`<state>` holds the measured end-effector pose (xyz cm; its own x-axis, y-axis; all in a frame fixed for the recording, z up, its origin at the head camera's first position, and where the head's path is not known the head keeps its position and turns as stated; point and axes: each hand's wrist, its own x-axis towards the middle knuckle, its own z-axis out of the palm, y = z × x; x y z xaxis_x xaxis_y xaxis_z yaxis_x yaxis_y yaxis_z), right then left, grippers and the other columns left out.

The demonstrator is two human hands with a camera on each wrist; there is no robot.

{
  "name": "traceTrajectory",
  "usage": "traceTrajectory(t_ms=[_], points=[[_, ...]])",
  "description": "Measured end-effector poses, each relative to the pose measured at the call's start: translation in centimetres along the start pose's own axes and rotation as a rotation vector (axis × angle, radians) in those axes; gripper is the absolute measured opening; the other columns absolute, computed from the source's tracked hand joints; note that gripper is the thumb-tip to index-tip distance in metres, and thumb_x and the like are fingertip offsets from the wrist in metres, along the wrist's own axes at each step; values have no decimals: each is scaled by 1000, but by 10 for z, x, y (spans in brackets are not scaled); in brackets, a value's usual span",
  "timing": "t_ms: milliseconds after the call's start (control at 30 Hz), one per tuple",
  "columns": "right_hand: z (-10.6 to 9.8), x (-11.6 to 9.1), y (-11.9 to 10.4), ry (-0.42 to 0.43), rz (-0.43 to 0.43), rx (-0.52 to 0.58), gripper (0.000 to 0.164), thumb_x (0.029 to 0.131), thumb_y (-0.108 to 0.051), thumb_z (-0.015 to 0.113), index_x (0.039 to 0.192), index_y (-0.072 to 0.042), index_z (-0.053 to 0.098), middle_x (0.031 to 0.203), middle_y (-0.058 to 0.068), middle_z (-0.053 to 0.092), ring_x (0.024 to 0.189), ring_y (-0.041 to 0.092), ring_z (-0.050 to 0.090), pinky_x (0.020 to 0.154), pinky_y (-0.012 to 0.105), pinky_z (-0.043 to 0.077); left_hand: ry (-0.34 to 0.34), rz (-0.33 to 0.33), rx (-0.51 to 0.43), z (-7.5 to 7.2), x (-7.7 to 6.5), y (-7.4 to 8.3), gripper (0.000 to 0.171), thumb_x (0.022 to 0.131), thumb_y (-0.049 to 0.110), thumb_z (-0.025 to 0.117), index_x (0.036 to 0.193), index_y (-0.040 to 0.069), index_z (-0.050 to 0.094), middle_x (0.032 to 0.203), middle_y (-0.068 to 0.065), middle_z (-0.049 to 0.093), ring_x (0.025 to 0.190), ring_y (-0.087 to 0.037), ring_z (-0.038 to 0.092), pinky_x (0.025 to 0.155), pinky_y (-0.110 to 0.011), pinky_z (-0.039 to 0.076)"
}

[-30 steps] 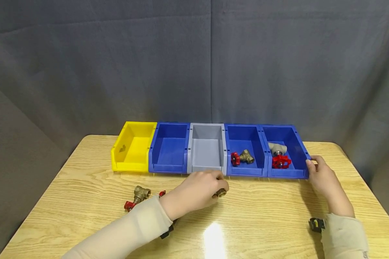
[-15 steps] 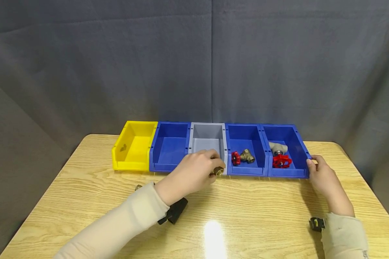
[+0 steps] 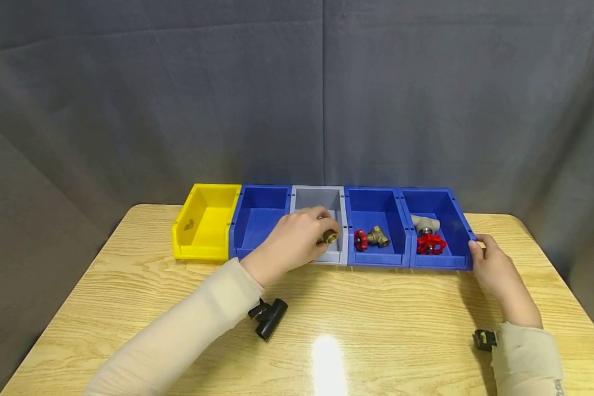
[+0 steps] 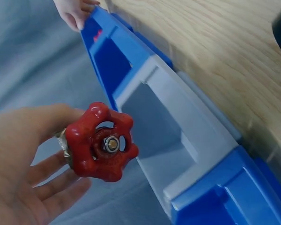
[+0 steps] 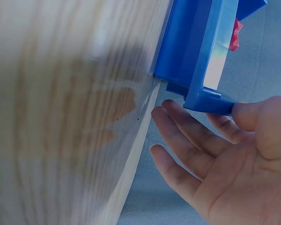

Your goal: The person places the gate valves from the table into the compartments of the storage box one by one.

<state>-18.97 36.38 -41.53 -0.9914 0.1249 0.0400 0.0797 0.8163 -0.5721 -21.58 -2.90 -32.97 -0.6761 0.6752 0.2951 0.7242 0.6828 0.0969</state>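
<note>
My left hand [image 3: 297, 236] grips a brass valve [image 3: 330, 237] over the front part of the grey bin [image 3: 334, 257]. Its red handwheel [image 4: 102, 143] faces the camera in the left wrist view, with the thumb and fingers around the valve body. At the far right of the row, my right hand [image 3: 497, 278] holds the front corner of the end blue bin [image 3: 438, 263]. In the right wrist view the thumb presses that bin's rim [image 5: 210, 107], and the other fingers spread beneath and beside it.
Left of the grey bin stand a blue bin [image 3: 259, 220] and a yellow bin [image 3: 200, 252]. A brass valve [image 3: 378, 236] lies in the blue bin to the right, a grey valve [image 3: 425, 224] in the end bin. A black tee-shaped fitting [image 3: 272, 319] sits on the table, partly behind my left sleeve.
My left hand has carried the brass valve forward from the table to over the grey bin. The sleeve now covers the valve on the table. The right hand stays at the bin corner.
</note>
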Motion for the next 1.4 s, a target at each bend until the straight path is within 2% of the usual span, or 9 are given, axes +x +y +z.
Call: traceTrajectory(t_ms=[200, 600, 867, 1067, 1400], points=[[0, 1, -2, -12, -1, 4, 52, 109, -28, 24, 136, 16, 32, 119, 48, 48, 108, 62, 50, 88, 69, 40, -3, -62, 8, 4, 6, -13, 27, 87, 18, 75, 114, 19, 72, 115, -4, 65, 95, -22, 64, 76, -37, 57], [-1, 0, 6, -30, 9, 3, 55, 109, -32, 23, 137, 16, 31, 122, 49, 45, 110, 63, 47, 89, 70, 39, -43, -161, -47, 12, 16, -25, 30, 88, 21, 76, 118, 20, 71, 119, -3, 64, 99, -22, 64, 82, -37, 55], [1, 2, 4, -19, 4, -4, 53, 109, -30, 23, 136, 16, 31, 121, 49, 46, 109, 63, 48, 88, 70, 40, -66, -193, -38, 19, 24, -31, 31, 88, 23, 76, 118, 20, 71, 115, -2, 64, 97, -20, 63, 82, -37, 55], [1, 2, 3, -16, 2, 0, 53, 109, -29, 24, 135, 16, 31, 120, 49, 46, 109, 64, 48, 89, 70, 40, -103, -194, -24, 25, 33, -33, 30, 88, 21, 75, 118, 20, 71, 108, -1, 64, 91, -19, 63, 80, -37, 54], [2, 1, 4, 12, -25, -3, 52, 109, -28, 26, 133, 17, 34, 117, 49, 48, 106, 63, 50, 87, 70, 40, -211, -188, 32, 39, 46, -30, 26, 87, 19, 75, 114, 20, 74, 103, 0, 64, 92, -20, 65, 79, -36, 55]])
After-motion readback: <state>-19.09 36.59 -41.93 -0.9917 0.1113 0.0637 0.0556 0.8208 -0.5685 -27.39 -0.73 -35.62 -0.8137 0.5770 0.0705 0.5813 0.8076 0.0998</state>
